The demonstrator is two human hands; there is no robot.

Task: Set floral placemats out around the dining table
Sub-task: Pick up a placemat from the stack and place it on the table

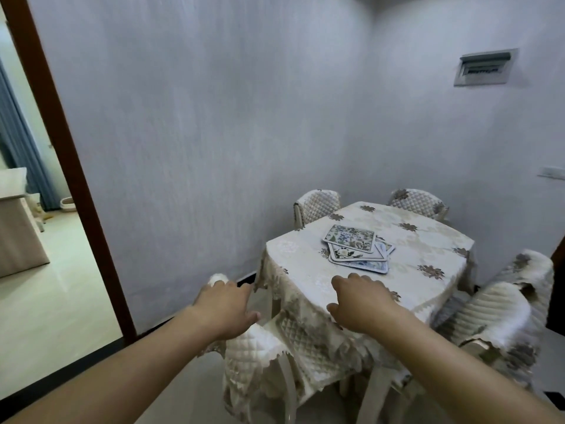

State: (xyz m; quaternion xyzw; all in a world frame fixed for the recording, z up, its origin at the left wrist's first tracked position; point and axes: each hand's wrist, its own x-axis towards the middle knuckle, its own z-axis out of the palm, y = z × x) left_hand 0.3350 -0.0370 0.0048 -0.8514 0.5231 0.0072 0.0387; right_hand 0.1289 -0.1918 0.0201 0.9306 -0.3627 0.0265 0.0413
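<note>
Plainly, neither grip holds anything: the left hand [224, 307] and right hand [362, 304] reach forward with fingers loosely spread. Beyond them at twelve o'clock, the floral placemats [356, 247] lie in a fanned stack mid-counter [428, 264], well apart from both hands. They look thin, light, fairly stiff; pinching the top mat's near edge seems best. No containers in sight.

Tablecloth [428, 258]: cream woven cloth, faint sheen, lace-like scalloped hem. Chair covers [318, 206]: quilted padded fabric, diamond stitching, matt. Placemats [350, 238]: stiff, smooth, printed floral faces, slightly glossy. Floor [46, 301]: polished tile, reflective. Wall [198, 117]: fine vertical texture, matt. Door frame [61, 154]: dark brown, smooth
</note>
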